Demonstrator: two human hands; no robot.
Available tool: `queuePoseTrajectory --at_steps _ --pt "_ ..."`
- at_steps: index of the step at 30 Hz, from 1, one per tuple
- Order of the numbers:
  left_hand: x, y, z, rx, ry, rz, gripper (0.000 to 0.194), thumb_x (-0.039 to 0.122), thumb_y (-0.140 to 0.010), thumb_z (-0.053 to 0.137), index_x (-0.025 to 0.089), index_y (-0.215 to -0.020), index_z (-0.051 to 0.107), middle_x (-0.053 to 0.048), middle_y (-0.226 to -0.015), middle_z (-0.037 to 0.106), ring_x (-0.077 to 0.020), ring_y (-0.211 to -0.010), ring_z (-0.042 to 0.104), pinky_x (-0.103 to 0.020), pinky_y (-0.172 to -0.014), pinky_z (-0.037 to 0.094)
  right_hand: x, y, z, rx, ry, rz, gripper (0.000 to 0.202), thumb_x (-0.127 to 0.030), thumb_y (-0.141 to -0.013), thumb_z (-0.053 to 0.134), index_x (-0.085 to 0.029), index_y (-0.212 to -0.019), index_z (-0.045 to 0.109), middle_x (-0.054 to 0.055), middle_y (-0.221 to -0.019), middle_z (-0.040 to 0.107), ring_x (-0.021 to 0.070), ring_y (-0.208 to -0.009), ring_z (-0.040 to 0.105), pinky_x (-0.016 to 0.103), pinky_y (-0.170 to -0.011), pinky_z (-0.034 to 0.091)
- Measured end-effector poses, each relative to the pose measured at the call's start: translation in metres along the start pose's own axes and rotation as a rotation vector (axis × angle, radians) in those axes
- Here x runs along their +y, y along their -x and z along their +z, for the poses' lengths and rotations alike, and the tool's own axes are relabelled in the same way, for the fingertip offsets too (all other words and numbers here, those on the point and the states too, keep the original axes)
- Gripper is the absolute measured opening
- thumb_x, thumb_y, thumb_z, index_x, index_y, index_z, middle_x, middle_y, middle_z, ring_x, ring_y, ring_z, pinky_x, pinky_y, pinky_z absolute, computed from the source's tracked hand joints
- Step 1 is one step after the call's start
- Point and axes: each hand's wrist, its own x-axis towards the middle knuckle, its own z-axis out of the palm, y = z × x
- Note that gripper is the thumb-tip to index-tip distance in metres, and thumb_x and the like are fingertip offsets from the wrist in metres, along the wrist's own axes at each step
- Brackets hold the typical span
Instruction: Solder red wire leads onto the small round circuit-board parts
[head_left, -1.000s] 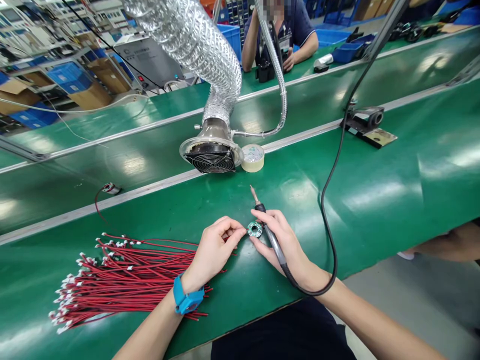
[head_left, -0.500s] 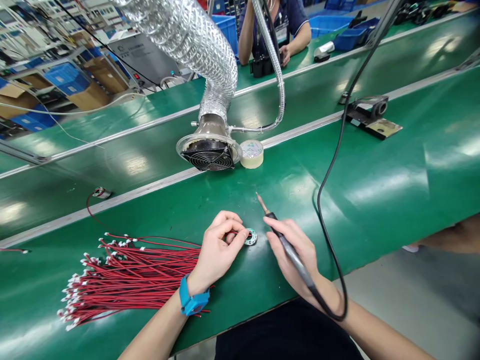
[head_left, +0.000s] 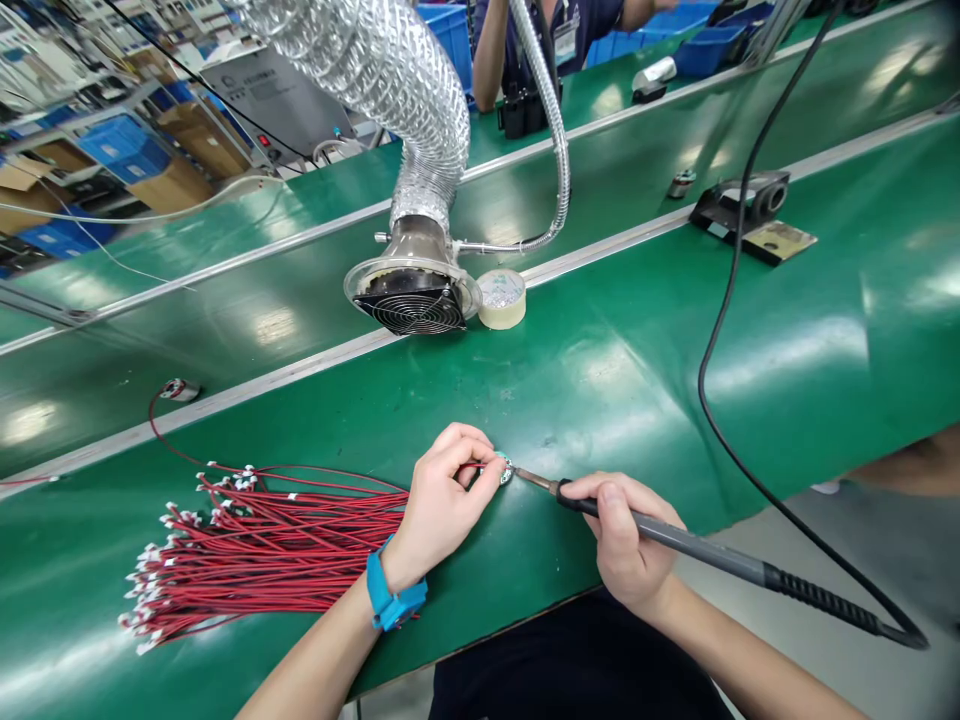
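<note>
My left hand (head_left: pixel 454 495) is closed, pinching a red wire (head_left: pixel 471 464) at the small round circuit board (head_left: pixel 506 470); the fingertips hide part of both. A soldering iron (head_left: pixel 697 545) lies in my right hand (head_left: pixel 634 540), its grip wrapped by the fingers. Its tip points left and meets the right edge of the board, though whether it presses on it I cannot tell. Left of my left wrist, a bundle of red wires (head_left: pixel 292 550) with white connectors is spread on the green bench.
A fume extractor fan (head_left: pixel 416 300) hangs from a silver duct above the bench, beside a roll of tape (head_left: pixel 502 298). The soldering iron stand (head_left: pixel 750 215) is at the back right. The iron's black cable (head_left: pixel 709 370) loops down on the right. A co-worker (head_left: pixel 525 50) stands across the bench.
My right hand has turned the soldering iron from pointing up and away to pointing left, bringing its tip to the board. The cable has swung right. My left hand keeps its pinch.
</note>
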Motion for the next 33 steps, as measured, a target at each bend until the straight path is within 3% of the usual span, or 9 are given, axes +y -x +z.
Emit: queuePoseTrajectory --at_steps 5,13,20,33 --pt "0.002 0.000 0.000 0.012 -0.026 0.027 0.015 0.022 -0.094 0.070 0.017 -0.079 0.070 -0.006 -0.094 0.066 -0.0140 -0.078 0.062 -0.025 -0.061 0.042 -0.003 -0.005 0.001 -0.032 0.005 -0.032 0.030 -0.016 -0.104 0.049 -0.025 -0.095 0.076 -0.004 -0.085 0.078 0.0108 -0.070 0.072 0.023 -0.068 0.057" --pt "0.004 0.000 0.000 0.026 -0.060 0.065 0.016 0.019 -0.093 0.070 0.018 -0.078 0.069 -0.006 -0.092 0.066 -0.0143 -0.079 0.063 -0.025 -0.063 0.043 -0.009 -0.009 0.002 0.001 0.050 -0.072 0.030 -0.014 -0.103 0.049 -0.024 -0.091 0.076 -0.005 -0.080 0.078 0.0088 -0.065 0.071 0.021 -0.065 0.057" --pt "0.004 0.000 0.001 0.025 -0.063 0.058 0.017 0.019 -0.093 0.070 0.017 -0.077 0.068 -0.005 -0.093 0.066 -0.0086 -0.064 0.052 -0.023 -0.054 0.035 -0.003 -0.001 0.001 0.059 0.043 0.005 0.031 -0.017 -0.103 0.048 -0.025 -0.092 0.076 -0.004 -0.081 0.078 0.0131 -0.070 0.075 0.025 -0.066 0.059" --pt "0.006 0.001 0.002 0.035 -0.146 0.110 0.016 0.017 -0.094 0.068 0.017 -0.079 0.066 -0.003 -0.094 0.065 -0.0069 -0.059 0.044 -0.023 -0.054 0.035 -0.010 -0.015 0.005 0.005 0.077 -0.088 0.030 -0.013 -0.102 0.050 -0.022 -0.090 0.076 -0.004 -0.079 0.078 0.0101 -0.066 0.074 0.021 -0.068 0.060"
